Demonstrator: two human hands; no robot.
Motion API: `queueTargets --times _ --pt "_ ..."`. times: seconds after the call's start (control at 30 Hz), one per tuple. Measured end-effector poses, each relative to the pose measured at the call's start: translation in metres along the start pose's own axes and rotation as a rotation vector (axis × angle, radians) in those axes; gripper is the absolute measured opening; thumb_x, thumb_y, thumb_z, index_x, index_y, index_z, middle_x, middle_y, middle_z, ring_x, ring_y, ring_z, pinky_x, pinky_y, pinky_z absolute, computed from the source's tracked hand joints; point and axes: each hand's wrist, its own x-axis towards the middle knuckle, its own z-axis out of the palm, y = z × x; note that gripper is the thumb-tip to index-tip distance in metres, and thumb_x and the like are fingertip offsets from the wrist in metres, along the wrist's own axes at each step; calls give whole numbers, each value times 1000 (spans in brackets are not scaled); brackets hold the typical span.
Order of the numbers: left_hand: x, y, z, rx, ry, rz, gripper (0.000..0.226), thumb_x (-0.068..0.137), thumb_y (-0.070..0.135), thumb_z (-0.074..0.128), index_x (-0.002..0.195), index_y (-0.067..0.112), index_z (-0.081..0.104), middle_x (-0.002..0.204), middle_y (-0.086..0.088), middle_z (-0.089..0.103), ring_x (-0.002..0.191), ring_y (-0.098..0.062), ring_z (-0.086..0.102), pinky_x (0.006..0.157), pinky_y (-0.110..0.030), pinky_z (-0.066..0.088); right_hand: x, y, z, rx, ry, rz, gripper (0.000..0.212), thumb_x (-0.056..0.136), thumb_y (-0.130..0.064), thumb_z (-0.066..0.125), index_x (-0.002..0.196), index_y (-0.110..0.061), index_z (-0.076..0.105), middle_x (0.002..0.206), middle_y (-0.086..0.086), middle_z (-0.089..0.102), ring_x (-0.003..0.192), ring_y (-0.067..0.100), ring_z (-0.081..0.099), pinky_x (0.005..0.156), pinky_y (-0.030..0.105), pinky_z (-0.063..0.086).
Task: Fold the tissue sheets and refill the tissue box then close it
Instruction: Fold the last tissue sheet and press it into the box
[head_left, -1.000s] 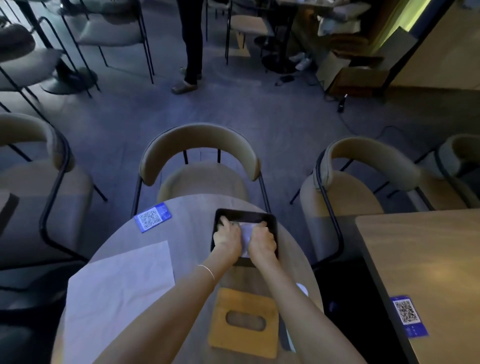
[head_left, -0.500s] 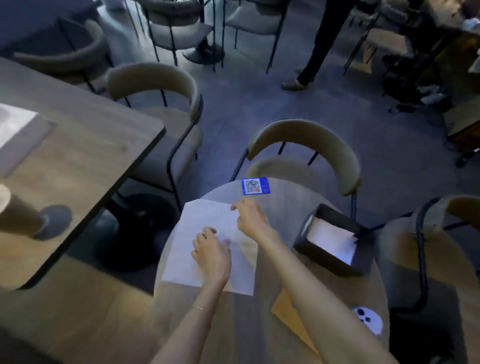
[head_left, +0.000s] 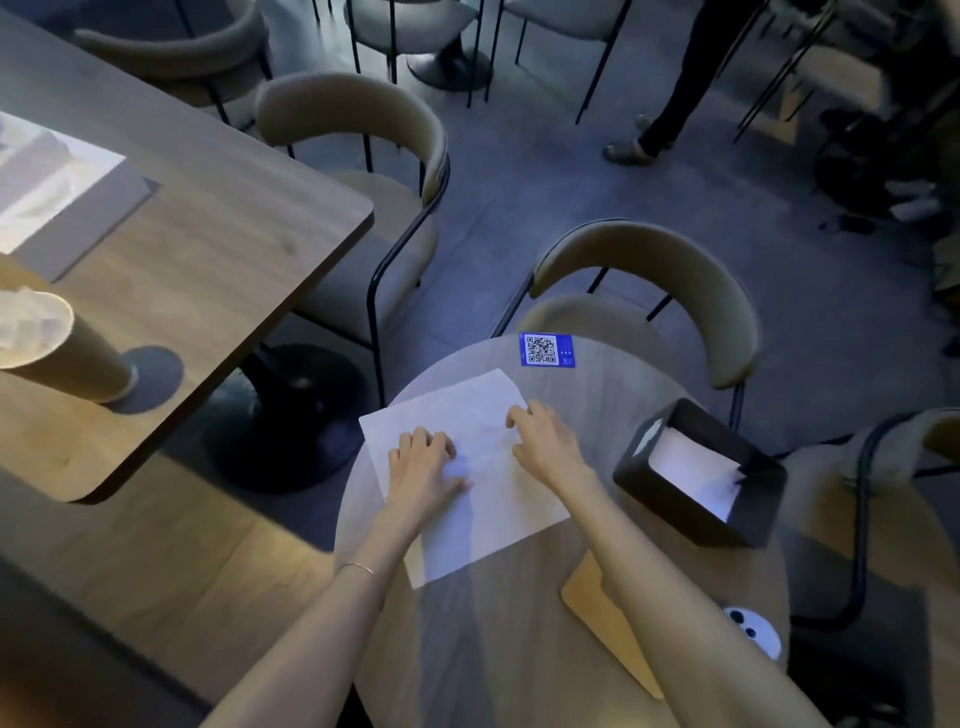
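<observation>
Flat, tissue sheet (head_left: 498, 499) under both hands' fingers (head_left: 426, 441).

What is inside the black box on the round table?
The black box is open on top, and white tissue lies inside it. What lies under that top sheet, and how deep the stack goes, is covered.

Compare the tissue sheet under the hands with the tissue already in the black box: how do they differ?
The tissue sheet on the round table lies spread flat and looks larger; the tissue in the box shows a smaller face and sits inside the black tissue box. The left hand and right hand press on the sheet; nothing touches the boxed tissue. Both are white.
</observation>
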Motion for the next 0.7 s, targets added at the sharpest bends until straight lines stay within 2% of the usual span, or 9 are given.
queueTargets --times 0.17,0.27,0.33,0.4,0.47,0.53,0.6,0.63,0.7 --pt "-2 -10 4 57 -4 43 23 86 33 61 101 17 63 113 -5 50 112 -27 44 79 -28 24 4 12 3 8 -76 7 19 89 -20 58 107 -13 63 121 12 52 116 30 49 95 36 42" --pt "0 -13 -1 44 -26 52 24 85 35 61 99 16 64 108 -4 50 112 -27 44 80 -27 23 0 17 0 66 -101 -22 15 87 -23 60 96 -13 68 116 11 55 113 26 48 94 34 41" --pt "3 -12 -8 -40 -50 84 35 81 41 64 105 16 60 110 -3 52 112 -26 45 83 -29 30 -5 18 -11 228 -114 -15 6 83 -21 62 86 -17 64 108 8 55 104 23 49 85 30 42" --pt "8 -4 -16 -147 -103 153 56 72 47 71 116 17 53 121 -1 56 115 -25 49 92 -35 39 -9 17 -28 407 -138 -2 4 79 -18 65 82 -19 61 102 8 59 95 19 51 70 24 41" --pt "15 9 -25 -226 -231 175 69 68 44 77 126 17 50 125 -2 59 117 -23 54 97 -38 43 -17 15 -51 490 -136 -19 6 79 -14 65 85 -17 64 100 10 63 90 18 54 60 17 39" --pt "21 27 -34 -271 -321 195 51 72 40 74 113 14 59 106 -2 64 101 -20 60 81 -30 45 -23 17 -73 546 -47 -26 10 81 -12 65 91 -11 67 99 11 64 92 20 57 67 22 47" --pt "21 46 -46 -338 -359 178 31 79 42 69 85 13 59 82 0 54 77 -16 52 61 -24 35 -30 26 -94 636 150 33 16 83 -13 65 97 -6 68 99 16 67 93 22 60 81 36 52" --pt "18 55 -54 -419 -402 162 30 83 42 67 77 15 55 78 2 52 70 -13 50 59 -23 34 -35 32 -102 685 265 75 19 84 -17 66 100 -6 67 98 15 68 92 21 61 82 38 53" --pt "14 72 -65 -640 -519 155 26 89 40 60 78 17 59 77 3 59 63 -7 59 61 -21 44 -50 44 -117 796 458 177 32 85 -28 68 111 -10 61 102 9 66 97 18 60 77 28 47"
